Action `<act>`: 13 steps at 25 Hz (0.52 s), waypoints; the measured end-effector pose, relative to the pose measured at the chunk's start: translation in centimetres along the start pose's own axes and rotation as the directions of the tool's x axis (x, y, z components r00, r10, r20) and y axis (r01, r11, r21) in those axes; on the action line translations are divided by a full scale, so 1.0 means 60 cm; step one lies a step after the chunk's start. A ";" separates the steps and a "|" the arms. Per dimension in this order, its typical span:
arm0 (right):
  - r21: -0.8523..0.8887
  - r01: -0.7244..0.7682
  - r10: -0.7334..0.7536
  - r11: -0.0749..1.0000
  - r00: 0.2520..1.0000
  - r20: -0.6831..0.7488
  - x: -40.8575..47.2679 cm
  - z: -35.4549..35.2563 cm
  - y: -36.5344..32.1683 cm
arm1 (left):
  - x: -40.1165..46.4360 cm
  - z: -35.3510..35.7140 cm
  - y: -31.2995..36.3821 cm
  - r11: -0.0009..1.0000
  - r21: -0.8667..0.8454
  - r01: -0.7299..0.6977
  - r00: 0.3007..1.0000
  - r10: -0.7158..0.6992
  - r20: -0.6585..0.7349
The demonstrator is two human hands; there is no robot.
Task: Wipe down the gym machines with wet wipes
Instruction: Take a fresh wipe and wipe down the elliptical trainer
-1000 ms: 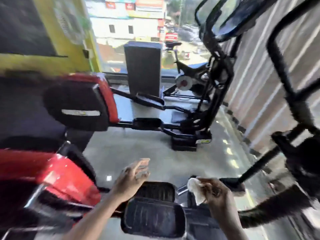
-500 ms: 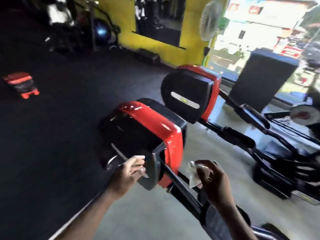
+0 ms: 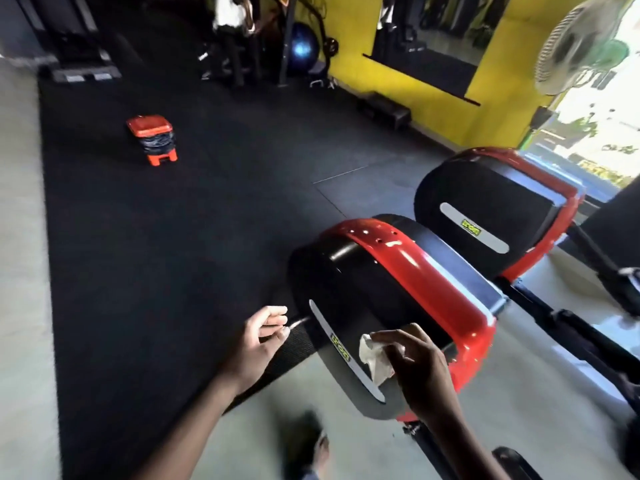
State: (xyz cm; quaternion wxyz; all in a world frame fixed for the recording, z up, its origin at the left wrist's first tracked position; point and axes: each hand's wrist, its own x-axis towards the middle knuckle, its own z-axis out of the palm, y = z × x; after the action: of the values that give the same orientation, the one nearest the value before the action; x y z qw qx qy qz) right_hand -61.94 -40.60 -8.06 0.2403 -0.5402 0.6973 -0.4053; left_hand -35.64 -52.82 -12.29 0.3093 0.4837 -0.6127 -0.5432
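Note:
A crumpled white wet wipe point(image 3: 374, 358) is pinched in my right hand point(image 3: 419, 368), which hovers over the black side panel of the near red-and-black machine housing point(image 3: 398, 268). The wipe sits close to the silver logo strip point(image 3: 343, 351) on that panel; whether it touches is unclear. My left hand point(image 3: 259, 344) hangs to the left of the housing with loosely curled fingers and holds nothing. A second housing of the same kind point(image 3: 491, 202) stands behind and to the right.
Black rubber matting point(image 3: 173, 237) covers the floor to the left, with an orange-and-black stack point(image 3: 152, 138) standing on it. A yellow wall point(image 3: 433, 109), a fan point(image 3: 575, 43) and a blue ball point(image 3: 304, 50) lie beyond. A person stands far back. My foot point(image 3: 311, 445) shows below.
My view has swung left from the pedals to the rear housings. My right hand with the wipe has come up against the near housing's side panel; my left hand stays beside it.

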 end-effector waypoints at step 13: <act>0.081 0.008 -0.025 0.997 0.978 0.208 0.568 0.261 -0.022 | 0.457 -0.260 -0.022 0.989 0.033 0.145 0.975 -0.137 -0.175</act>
State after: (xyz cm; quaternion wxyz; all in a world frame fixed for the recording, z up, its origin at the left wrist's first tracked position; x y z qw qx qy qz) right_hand -59.33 -77.79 -12.17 0.3302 -0.5755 0.6468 -0.3759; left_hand -30.53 -83.90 -14.19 0.3108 0.5778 -0.5601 -0.5059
